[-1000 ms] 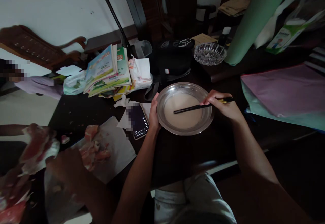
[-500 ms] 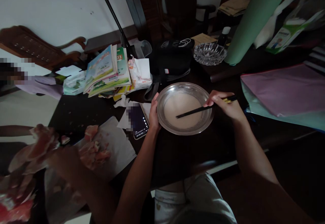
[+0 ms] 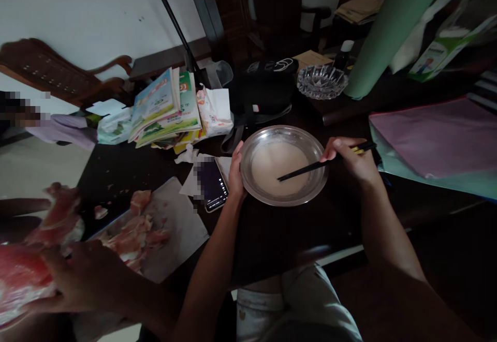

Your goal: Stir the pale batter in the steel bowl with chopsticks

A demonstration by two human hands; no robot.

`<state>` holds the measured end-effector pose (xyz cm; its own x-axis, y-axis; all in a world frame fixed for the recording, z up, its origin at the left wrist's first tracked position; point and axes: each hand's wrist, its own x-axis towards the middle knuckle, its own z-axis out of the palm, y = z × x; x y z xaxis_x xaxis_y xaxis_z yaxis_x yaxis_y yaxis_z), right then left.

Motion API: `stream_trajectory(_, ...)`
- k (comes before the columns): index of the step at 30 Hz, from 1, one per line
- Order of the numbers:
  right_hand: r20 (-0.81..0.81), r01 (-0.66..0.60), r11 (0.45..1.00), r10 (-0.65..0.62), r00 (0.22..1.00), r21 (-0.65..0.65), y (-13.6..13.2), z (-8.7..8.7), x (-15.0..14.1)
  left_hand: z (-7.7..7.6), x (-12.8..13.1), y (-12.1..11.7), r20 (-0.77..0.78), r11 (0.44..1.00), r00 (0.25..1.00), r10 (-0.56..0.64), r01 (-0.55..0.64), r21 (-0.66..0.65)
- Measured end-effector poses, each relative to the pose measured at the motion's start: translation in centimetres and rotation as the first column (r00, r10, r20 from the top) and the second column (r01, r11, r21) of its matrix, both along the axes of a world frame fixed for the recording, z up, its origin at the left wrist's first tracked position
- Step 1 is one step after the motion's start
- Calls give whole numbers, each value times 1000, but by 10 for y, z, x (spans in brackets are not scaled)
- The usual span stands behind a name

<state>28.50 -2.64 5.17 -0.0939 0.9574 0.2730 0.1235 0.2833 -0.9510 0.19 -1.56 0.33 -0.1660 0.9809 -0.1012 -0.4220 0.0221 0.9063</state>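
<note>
A shallow metal bowl (image 3: 285,201) with a pale, cloudy liquid (image 3: 272,161) in it sits on the dark table in front of me. My left hand (image 3: 236,174) grips the bowl's left side, the fingers along the outer wall and rim. In my right hand (image 3: 349,155) are black chopsticks (image 3: 305,169) with gold bands near the upper end. They slant down to the left over the bowl's right rim, and their tips reach the liquid near the middle.
At left, another person's hand (image 3: 81,269) holds a large red fruit, perhaps a peeled pomelo (image 3: 21,274). Pink peel pieces (image 3: 134,236) lie on a pale sheet (image 3: 180,228). A phone (image 3: 212,184), books (image 3: 166,106), a glass ashtray (image 3: 322,82) and a pink folder (image 3: 430,137) surround the bowl.
My right hand has shifted right with the chopsticks, whose tips moved slightly right in the liquid. My left hand and the bowl stay nearly still. The other person's hand and fruit have moved.
</note>
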Motion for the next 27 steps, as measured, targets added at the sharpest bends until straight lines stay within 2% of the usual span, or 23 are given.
stream_trajectory(2, 57, -80, 997, 81, 995, -16, 0, 0, -6, 1, 0, 0, -4, 1000, 1000, 5, -5, -4)
stream_trajectory(4, 99, -93, 996, 93, 991, -3, 0, 0, -11, 1, 0, 0, -1, 1000, 1000, 5, -5, 0)
stream_trajectory(8, 77, 71, 996, -75, 994, 58, 4, -3, -11, 0, -1, 1, -3, 1000, 1000, 1, -1, 9)
stream_trajectory(12, -48, 247, 966, -244, 969, 76, 5, -4, 0, -1, -2, 1, -6, 1000, 1000, 8, -8, 3)
stream_trajectory(15, -80, 190, 980, -186, 979, 51, 3, -3, 4, 0, -1, 1, -9, 1000, 1000, 11, -11, 3)
stream_trajectory(19, 26, -11, 1000, 12, 1000, -14, -1, 1, -5, 1, -1, 0, -9, 1000, 1000, 5, -5, 1)
stream_trajectory(21, 68, -51, 999, 51, 996, -3, -1, 2, -11, 0, -1, 0, -2, 1000, 1000, -1, 1, 5)
stream_trajectory(24, 79, -2, 999, -1, 997, 37, 2, 0, -14, -1, -1, 0, 6, 1000, 1000, -11, 11, 15)
stream_trajectory(27, 29, 125, 990, -127, 991, 68, 4, -2, -8, -2, -2, 1, 14, 1000, 1000, -6, 6, 9)
